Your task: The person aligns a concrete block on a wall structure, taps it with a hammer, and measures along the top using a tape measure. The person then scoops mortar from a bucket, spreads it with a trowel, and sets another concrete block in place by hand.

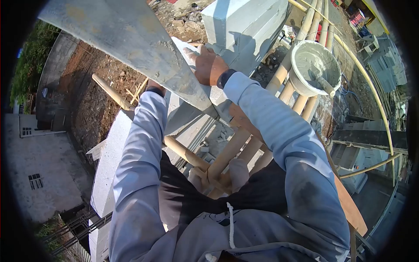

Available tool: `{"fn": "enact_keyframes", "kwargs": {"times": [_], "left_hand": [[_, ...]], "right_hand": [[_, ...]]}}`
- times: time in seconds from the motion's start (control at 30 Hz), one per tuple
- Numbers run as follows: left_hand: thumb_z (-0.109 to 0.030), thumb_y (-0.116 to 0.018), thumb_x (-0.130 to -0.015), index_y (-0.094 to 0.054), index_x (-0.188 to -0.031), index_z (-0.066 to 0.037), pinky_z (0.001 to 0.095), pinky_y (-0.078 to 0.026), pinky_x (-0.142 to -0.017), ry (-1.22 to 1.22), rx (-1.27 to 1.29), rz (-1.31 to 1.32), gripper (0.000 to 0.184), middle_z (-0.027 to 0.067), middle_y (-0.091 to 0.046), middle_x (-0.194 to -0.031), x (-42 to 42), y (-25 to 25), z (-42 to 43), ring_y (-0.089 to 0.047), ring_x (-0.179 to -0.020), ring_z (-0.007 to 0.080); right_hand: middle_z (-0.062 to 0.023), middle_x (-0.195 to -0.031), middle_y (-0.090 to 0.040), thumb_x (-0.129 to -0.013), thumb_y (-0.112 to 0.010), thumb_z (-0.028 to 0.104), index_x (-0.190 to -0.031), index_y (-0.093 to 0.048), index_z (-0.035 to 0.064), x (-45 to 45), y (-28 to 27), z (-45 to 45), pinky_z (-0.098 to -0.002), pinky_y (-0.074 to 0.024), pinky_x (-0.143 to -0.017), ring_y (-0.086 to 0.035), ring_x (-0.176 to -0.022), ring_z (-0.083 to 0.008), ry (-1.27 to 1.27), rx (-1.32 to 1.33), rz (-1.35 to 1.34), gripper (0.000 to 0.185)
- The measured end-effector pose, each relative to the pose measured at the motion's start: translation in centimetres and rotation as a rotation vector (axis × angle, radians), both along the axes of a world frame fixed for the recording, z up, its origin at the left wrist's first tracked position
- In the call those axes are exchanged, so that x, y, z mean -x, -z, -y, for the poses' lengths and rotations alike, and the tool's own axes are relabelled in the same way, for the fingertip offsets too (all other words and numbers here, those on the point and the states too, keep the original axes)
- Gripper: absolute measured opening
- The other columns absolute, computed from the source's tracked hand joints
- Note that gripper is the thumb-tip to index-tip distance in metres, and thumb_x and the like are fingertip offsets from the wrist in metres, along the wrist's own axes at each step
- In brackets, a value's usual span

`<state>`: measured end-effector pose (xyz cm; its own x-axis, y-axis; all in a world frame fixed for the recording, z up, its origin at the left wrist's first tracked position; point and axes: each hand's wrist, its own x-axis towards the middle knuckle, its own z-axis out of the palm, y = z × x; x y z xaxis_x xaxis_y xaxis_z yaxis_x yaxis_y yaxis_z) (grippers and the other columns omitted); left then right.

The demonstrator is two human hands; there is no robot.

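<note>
Block [181,46]: right hand [210,67] atop, column [131,39] edge apparently close.

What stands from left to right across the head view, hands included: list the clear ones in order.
Lower barred window → pale bamboo pole by the dirt slope → left hand, mostly hidden → right hand → mortar-smeared bucket.

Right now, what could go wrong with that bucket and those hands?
The round, pale, mortar-smeared bucket appears to rest on rounded tan bamboo poles, so a knock might tip it. The left hand is mostly hidden behind the flat grey concrete column, so it might get scraped or pinched unseen.
</note>
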<state>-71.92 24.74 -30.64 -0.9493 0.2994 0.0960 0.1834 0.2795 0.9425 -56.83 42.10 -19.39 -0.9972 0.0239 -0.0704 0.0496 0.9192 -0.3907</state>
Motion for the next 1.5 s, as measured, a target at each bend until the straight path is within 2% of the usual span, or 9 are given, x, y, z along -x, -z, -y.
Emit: {"fn": "enact_keyframes", "kwargs": {"times": [0.4, 0.5, 0.63, 0.73, 0.83, 0.93, 0.97, 1.27, 1.5], "left_hand": [[-0.036, -0.069, -0.074, -0.047, -0.117, 0.007, 0.0344, -0.045, -0.085, 0.064, 0.093, -0.190, 0.065, 0.0203, -0.060, -0.108, 4.1, 5.0, 1.4, -0.059, -0.100, 0.0280], [-0.035, -0.074, -0.071, -0.060, -0.105, 0.007, 0.0323, -0.048, -0.080, 0.038, 0.008, -0.031, 0.056, 0.0172, -0.066, -0.098, -3.8, -6.0, -0.9, -0.064, -0.089, 0.0240], [-0.036, -0.074, -0.072, -0.064, -0.102, 0.004, 0.0319, -0.048, -0.078, -0.021, -0.105, -0.017, 0.051, 0.0158, -0.067, -0.096, -5.9, -8.2, -1.2, -0.065, -0.088, 0.0230], [-0.046, -0.073, -0.071, -0.045, -0.119, 0.009, 0.0334, -0.046, -0.084, -0.050, 0.090, 0.049, 0.079, 0.0214, -0.059, -0.111, -5.4, -7.8, -0.8, -0.061, -0.096, 0.0264], [-0.062, -0.064, -0.071, -0.050, -0.119, 0.007, 0.0363, -0.044, -0.090, 0.030, 0.131, 0.045, 0.085, 0.0231, -0.058, -0.113, -8.5, -12.5, 0.4, -0.058, -0.105, 0.0314], [-0.069, -0.057, -0.070, -0.046, -0.122, 0.009, 0.0375, -0.042, -0.093, -0.089, 0.332, 0.015, 0.094, 0.0261, -0.056, -0.115, -5.4, -8.3, 0.2, -0.056, -0.108, 0.0338], [-0.068, -0.054, -0.074, -0.050, -0.122, 0.006, 0.0379, -0.041, -0.093, -0.103, 0.362, -0.014, 0.087, 0.0248, -0.057, -0.115, -5.2, -7.9, 0.5, -0.056, -0.108, 0.0339], [-0.072, -0.047, -0.074, -0.055, -0.119, 0.003, 0.0392, -0.039, -0.096, 0.032, 0.240, 0.026, 0.087, 0.0260, -0.056, -0.117, -2.4, -5.0, 1.3, -0.053, -0.112, 0.0375], [-0.063, -0.055, -0.077, -0.057, -0.118, 0.001, 0.0354, -0.042, -0.091, -0.022, 0.378, 0.007, 0.076, 0.0194, -0.061, -0.112, -2.5, -5.7, 1.0, -0.058, -0.106, 0.0308]], "right_hand": [[-0.0243, -0.111, -0.055, -0.082, -0.065, 0.034, -0.122, -0.050, -0.0010, -22.4, 0.9, -12.2, -0.0414, -0.0407, -0.092, -0.049, -0.110, -0.0391, 0.198, 0.092, -0.182, 0.056], [-0.0207, -0.108, -0.053, -0.078, -0.068, 0.040, -0.119, -0.048, -0.0020, -29.1, 0.8, -11.5, -0.0412, -0.0420, -0.089, -0.051, -0.103, -0.0373, 0.238, 0.100, -0.139, 0.062], [-0.0193, -0.100, -0.053, -0.075, -0.067, 0.046, -0.116, -0.049, 0.0016, -33.2, 2.2, -10.8, -0.0427, -0.0435, -0.085, -0.052, -0.099, -0.0359, 0.079, -0.140, 0.062, 0.063], [-0.0197, -0.101, -0.053, -0.074, -0.067, 0.046, -0.113, -0.050, 0.0024, -33.2, 4.9, -12.7, -0.0435, -0.0440, -0.083, -0.051, -0.098, -0.0360, 0.036, -0.167, 0.150, 0.061], [-0.0176, -0.091, -0.059, -0.074, -0.069, 0.033, -0.110, -0.053, 0.0034, -32.5, 3.8, -12.0, -0.0412, -0.0459, -0.073, -0.056, -0.087, -0.0371, 0.353, 0.240, 0.206, 0.049], [-0.0135, -0.082, -0.063, -0.078, -0.066, 0.026, -0.104, -0.056, 0.0023, -30.3, 1.0, -11.7, -0.0367, -0.0470, -0.067, -0.059, -0.075, -0.0282, 0.306, 0.147, 0.243, 0.036], [-0.0119, -0.079, -0.064, -0.081, -0.063, 0.026, -0.101, -0.056, 0.0015, -29.9, 0.6, -11.6, -0.0346, -0.0475, -0.066, -0.059, -0.070, -0.0236, 0.206, -0.005, 0.221, 0.032], [-0.0003, -0.070, -0.057, -0.090, -0.057, 0.018, -0.092, -0.058, 0.0033, -19.9, -4.6, -6.6, -0.0196, -0.0369, -0.049, -0.046, -0.053, -0.0053, 0.453, 0.812, 0.080, 0.015], [-0.0027, -0.063, -0.057, -0.092, -0.052, 0.020, -0.093, -0.060, 0.0023, -11.0, -9.4, -4.5, -0.0231, -0.0403, -0.046, -0.052, -0.050, -0.0090, 0.224, 0.729, 0.033, 0.019]]}}
